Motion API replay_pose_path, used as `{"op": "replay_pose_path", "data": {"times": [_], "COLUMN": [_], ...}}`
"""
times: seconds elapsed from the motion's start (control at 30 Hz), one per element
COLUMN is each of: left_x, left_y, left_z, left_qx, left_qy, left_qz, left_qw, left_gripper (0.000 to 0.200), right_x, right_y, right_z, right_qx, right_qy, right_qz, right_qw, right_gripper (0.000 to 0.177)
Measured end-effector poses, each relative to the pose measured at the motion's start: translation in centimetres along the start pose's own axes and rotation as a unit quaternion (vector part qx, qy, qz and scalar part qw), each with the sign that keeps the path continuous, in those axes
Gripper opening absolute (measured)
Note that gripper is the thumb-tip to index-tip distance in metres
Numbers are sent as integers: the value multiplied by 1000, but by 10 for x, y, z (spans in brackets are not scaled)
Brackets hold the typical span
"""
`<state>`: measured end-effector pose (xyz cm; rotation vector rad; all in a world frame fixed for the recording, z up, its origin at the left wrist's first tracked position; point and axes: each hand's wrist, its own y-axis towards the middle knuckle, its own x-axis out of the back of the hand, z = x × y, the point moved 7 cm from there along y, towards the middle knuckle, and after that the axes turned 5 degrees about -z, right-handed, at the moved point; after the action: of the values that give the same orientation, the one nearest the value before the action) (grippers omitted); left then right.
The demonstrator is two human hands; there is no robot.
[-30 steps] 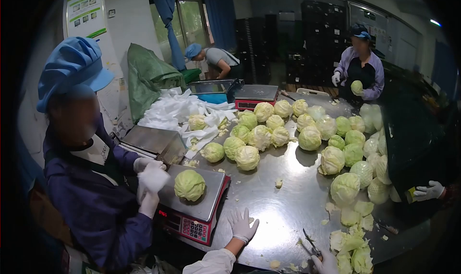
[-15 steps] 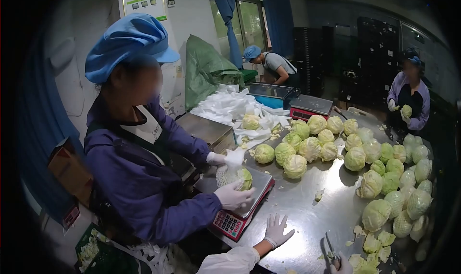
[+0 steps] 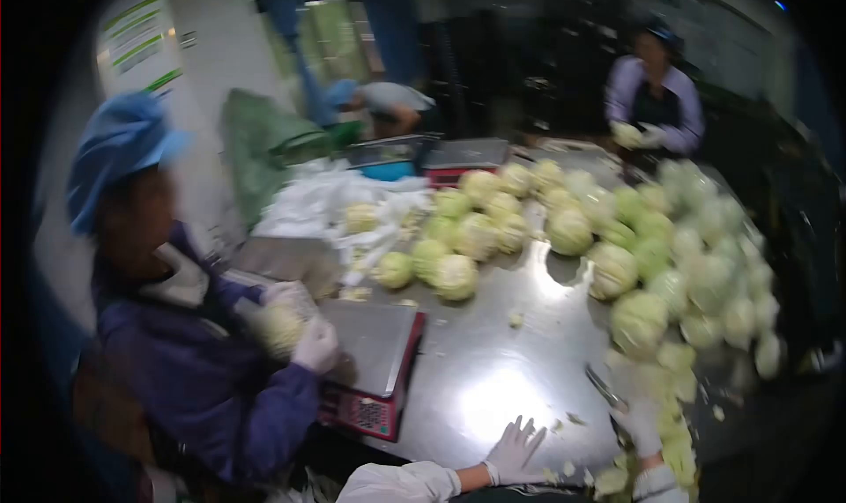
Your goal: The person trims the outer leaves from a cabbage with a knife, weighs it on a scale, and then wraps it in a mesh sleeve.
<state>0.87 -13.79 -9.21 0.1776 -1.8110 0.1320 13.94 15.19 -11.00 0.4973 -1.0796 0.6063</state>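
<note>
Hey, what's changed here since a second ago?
The right hand has moved forward to the loose leaves; the left hand, away from the scale. The co-worker beside it has lifted a cabbage off. The knife stays in the right hand, the left on the table.

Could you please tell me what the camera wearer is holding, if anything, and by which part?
The right hand holds a knife by its handle end, the blade showing; the left hand appears empty.

From here, a poster (image 3: 143, 43) hangs on the wall (image 3: 210, 76) at ten o'clock, a green sheet (image 3: 249, 151) lower down; towards twelve, a blue curtain (image 3: 388, 32) flanks the window (image 3: 339, 40); around one, perhaps dark crates (image 3: 568, 54), though blurred.
</note>
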Motion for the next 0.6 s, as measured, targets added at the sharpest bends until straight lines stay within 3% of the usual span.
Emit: {"op": "replay_pose_path", "data": {"times": [0.03,0.1,0.2,0.3,0.37,0.43,0.5,0.57,0.6], "left_x": [6,4,-17,-30,-34,-39,-28,52,67], "left_y": [6,27,67,94,105,115,138,192,222], "left_z": [-15,-42,-86,-149,-199,-228,-244,-223,-204], "left_qx": [-54,-103,-157,-240,-335,-385,-376,-343,-289], "left_qy": [-50,-54,-49,-106,-172,-203,-351,-342,-259], "left_qz": [-70,-55,0,-13,9,54,7,-160,-199], "left_qw": [995,992,986,965,926,899,858,860,900], "left_gripper": [113,110,111,110,106,101,92,70,68], "right_x": [13,55,51,67,101,121,119,122,121], "right_y": [-5,-31,-63,-105,-150,-200,-256,-305,-323], "right_z": [16,30,-15,-39,-75,-125,-173,-186,-183], "right_qx": [-6,-12,-48,-81,-144,-220,-237,-298,-301], "right_qy": [44,-48,-78,-90,-66,-5,112,184,183], "right_qz": [6,-36,-62,-89,-188,-224,-299,-306,-309], "right_qw": [999,998,994,989,969,950,918,885,884], "right_gripper": [27,24,24,27,31,34,31,28,28]}}
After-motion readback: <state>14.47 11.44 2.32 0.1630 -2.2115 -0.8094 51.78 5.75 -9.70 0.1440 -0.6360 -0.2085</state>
